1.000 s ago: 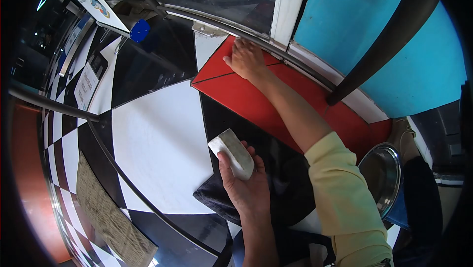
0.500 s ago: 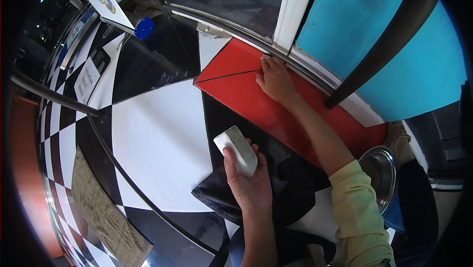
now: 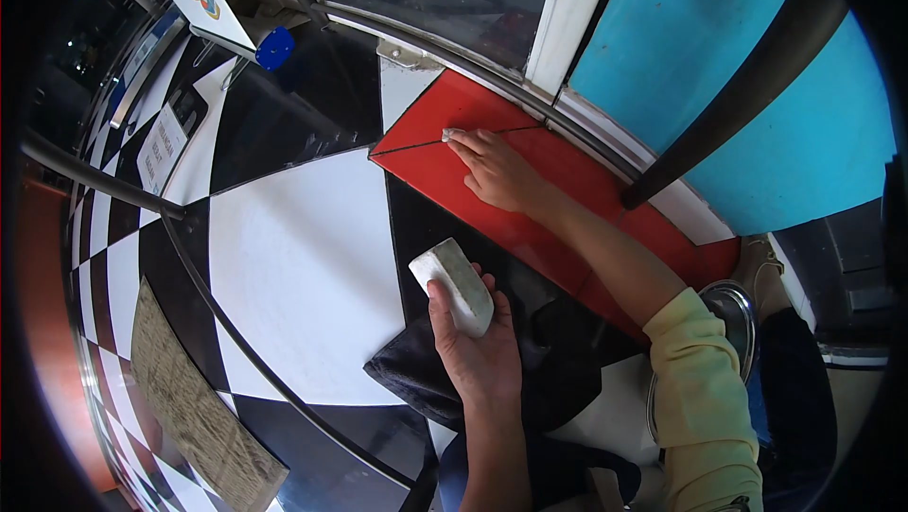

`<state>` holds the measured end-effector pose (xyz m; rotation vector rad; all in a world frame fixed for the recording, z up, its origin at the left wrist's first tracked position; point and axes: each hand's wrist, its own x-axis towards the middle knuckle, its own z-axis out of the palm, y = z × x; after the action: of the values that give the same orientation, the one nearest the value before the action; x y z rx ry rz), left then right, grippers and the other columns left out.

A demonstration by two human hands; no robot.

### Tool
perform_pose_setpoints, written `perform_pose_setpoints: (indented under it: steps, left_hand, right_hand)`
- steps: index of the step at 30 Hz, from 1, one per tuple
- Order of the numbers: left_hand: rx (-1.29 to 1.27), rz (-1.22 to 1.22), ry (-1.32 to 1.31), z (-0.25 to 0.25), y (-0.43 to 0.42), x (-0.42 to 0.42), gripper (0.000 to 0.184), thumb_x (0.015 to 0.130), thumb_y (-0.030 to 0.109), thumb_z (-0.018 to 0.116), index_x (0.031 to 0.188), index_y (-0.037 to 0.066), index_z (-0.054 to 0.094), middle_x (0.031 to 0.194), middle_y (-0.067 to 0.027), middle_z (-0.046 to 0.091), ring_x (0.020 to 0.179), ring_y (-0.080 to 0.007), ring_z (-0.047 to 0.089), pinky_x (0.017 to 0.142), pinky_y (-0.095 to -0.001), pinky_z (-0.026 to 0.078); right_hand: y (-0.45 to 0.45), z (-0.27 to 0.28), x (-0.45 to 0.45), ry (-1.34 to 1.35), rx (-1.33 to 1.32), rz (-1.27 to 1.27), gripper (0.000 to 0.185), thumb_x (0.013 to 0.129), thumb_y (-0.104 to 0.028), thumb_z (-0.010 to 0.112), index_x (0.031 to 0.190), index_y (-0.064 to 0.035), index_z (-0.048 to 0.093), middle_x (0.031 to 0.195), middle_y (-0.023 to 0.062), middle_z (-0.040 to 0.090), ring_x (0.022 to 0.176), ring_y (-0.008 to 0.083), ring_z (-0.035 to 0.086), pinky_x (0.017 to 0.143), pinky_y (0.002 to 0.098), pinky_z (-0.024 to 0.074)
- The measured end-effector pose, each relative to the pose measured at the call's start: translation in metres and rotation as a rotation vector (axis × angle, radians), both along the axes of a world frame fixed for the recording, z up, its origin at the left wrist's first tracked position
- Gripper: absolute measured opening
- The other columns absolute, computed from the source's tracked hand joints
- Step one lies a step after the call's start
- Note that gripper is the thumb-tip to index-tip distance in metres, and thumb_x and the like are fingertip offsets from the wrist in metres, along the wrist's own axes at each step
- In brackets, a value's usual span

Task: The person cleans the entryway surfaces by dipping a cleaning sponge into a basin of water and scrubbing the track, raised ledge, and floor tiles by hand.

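My left hand [image 3: 480, 351] is wrapped round a whitish rectangular block [image 3: 452, 287] with greyish, worn sides, held up above the floor. On the red tiles [image 3: 511, 167], my right hand [image 3: 501, 172] reaches out with its fingers bent together. A small whitish lump [image 3: 447, 135] is at its fingertips, right on the dark joint line between two tiles; its kind is too small to make out. Beneath my left hand lies a dark cloth [image 3: 558, 370], partly covered by my wrist.
A metal bowl [image 3: 738, 304] stands by my right sleeve, partly hidden. Dark rails and a thick post [image 3: 728, 105] border the blue wall panel [image 3: 700, 49]. A brown mat [image 3: 194, 408], a curved metal bar [image 3: 274, 384] and a white sign [image 3: 163, 148] are at left on the chequered floor.
My right hand has moved left and toward me along the tile joint, away from the rail, and the whitish lump now shows at its fingertips. My left hand keeps the block in nearly the same place.
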<state>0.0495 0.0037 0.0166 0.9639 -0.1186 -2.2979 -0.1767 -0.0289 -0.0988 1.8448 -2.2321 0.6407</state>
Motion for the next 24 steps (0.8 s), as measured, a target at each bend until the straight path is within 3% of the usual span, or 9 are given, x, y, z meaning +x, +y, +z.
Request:
perform_pose_setpoints:
  steps: [4,7,8,15,19,24]
  left_hand:
    - [0.004,0.015,-0.029,0.003,0.001,0.000,0.045,0.089,0.041,0.064,0.120,0.011,0.053,0.104,-0.0074,0.062,0.091,-0.0170,0.061,0.079,-0.0299,0.049]
    - [-0.004,0.019,-0.037,0.004,0.000,-0.003,0.044,0.089,0.042,0.064,0.119,0.012,0.054,0.102,-0.0074,0.062,0.089,-0.0173,0.061,0.077,-0.0299,0.049]
    - [-0.007,0.016,-0.036,0.003,0.000,-0.003,0.044,0.088,0.042,0.064,0.119,0.012,0.054,0.102,-0.0073,0.062,0.090,-0.0171,0.061,0.077,-0.0299,0.049]
    - [0.019,-0.003,-0.022,0.004,0.001,-0.004,0.044,0.089,0.042,0.064,0.119,0.011,0.054,0.102,-0.0074,0.062,0.090,-0.0169,0.061,0.077,-0.0302,0.050]
    - [0.003,0.005,-0.028,0.005,0.001,-0.002,0.044,0.089,0.042,0.063,0.119,0.012,0.054,0.102,-0.0076,0.062,0.089,-0.0172,0.061,0.077,-0.0303,0.050]
    - [0.003,0.014,-0.035,0.005,0.000,-0.003,0.043,0.089,0.042,0.063,0.119,0.012,0.054,0.102,-0.0077,0.062,0.089,-0.0175,0.061,0.077,-0.0304,0.050]
  right_hand:
    - [-0.030,-0.017,-0.034,0.107,-0.112,-0.186,0.045,0.082,-0.015,0.056,0.121,0.0079,0.054,0.128,0.0174,0.054,0.122,0.0293,0.046,0.108,0.0400,0.0318]
    - [-0.065,-0.017,-0.055,0.030,-0.112,-0.304,0.047,0.083,-0.017,0.056,0.122,0.0088,0.053,0.130,0.0183,0.052,0.124,0.0291,0.045,0.109,0.0400,0.0306]
    - [-0.069,-0.017,-0.055,-0.049,0.030,-0.361,0.047,0.087,-0.017,0.054,0.127,0.0061,0.051,0.139,0.0157,0.044,0.126,0.0261,0.044,0.111,0.0408,0.0297]
    - [-0.027,-0.006,0.004,-0.005,0.064,0.045,0.050,0.084,-0.018,0.056,0.129,0.0043,0.051,0.139,0.0132,0.045,0.129,0.0248,0.042,0.113,0.0438,0.0266]
    - [-0.057,-0.011,-0.046,0.085,0.003,-0.190,0.050,0.085,-0.023,0.055,0.125,0.0078,0.052,0.135,0.0169,0.048,0.126,0.0281,0.044,0.112,0.0411,0.0274]
    - [-0.095,-0.027,-0.063,-0.009,-0.011,-0.344,0.047,0.085,-0.022,0.055,0.123,0.0060,0.054,0.134,0.0170,0.049,0.124,0.0292,0.045,0.111,0.0393,0.0300]
